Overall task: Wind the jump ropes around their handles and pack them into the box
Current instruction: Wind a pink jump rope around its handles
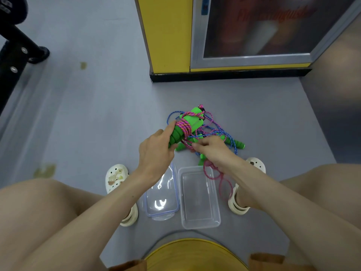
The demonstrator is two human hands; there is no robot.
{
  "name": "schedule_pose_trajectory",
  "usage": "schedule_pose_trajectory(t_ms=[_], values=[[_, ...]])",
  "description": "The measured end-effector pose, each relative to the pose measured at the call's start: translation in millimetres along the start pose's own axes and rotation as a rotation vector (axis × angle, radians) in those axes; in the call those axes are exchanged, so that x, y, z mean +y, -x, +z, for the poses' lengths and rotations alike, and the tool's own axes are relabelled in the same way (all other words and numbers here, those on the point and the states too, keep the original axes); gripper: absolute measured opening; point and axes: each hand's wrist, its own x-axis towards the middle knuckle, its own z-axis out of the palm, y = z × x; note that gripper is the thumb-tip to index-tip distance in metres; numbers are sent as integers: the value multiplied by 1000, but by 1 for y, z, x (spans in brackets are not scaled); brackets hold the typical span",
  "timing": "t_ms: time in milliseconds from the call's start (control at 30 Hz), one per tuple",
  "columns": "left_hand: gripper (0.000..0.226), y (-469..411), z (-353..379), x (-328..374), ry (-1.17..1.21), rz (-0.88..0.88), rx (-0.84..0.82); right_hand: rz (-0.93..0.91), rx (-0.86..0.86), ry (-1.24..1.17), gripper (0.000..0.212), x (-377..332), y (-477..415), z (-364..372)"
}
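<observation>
Pink jump rope (184, 127) is partly wound on its green handles (193, 122), held over the floor (97, 114) at the far side of the clear box (201, 225). Left hand (156, 151) grips the handles; right hand (213, 151) pinches slack cord. Cord judged light, limp, tangle-prone: hold the rigid handles.

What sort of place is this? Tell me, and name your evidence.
Probably an indoor public or sports room, not a home: smooth grey floor, a yellow cabinet with a glazed metal-framed door, a bolted black frame.

The lid (162, 194) lay just left of the box (199, 202). The ropes (214, 132) lay behind the box, a shoe (238, 204) to its right.
</observation>
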Motion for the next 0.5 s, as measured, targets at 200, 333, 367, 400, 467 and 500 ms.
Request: schedule_pose_trajectory(t_ms=[200, 333, 367, 400, 467, 500], values=[[67, 0, -4, 3, -16, 24, 59, 142, -219, -520, 28, -10, 4, 0], [77, 4, -1, 5, -128, 93, 73, 112, -263, -465, 30, -12, 6, 1], [78, 4, 0, 5, -157, 104, 82, 103, -276, -449, 29, -12, 7, 2], [78, 5, 1, 5, -182, 116, 97, 95, -288, -440, 27, -11, 7, 3], [78, 7, 4, 6, -222, 150, 136, 93, -289, -464, 27, -9, 7, 5], [78, 8, 4, 6, -234, 167, 158, 95, -278, -485, 27, -9, 7, 5]])
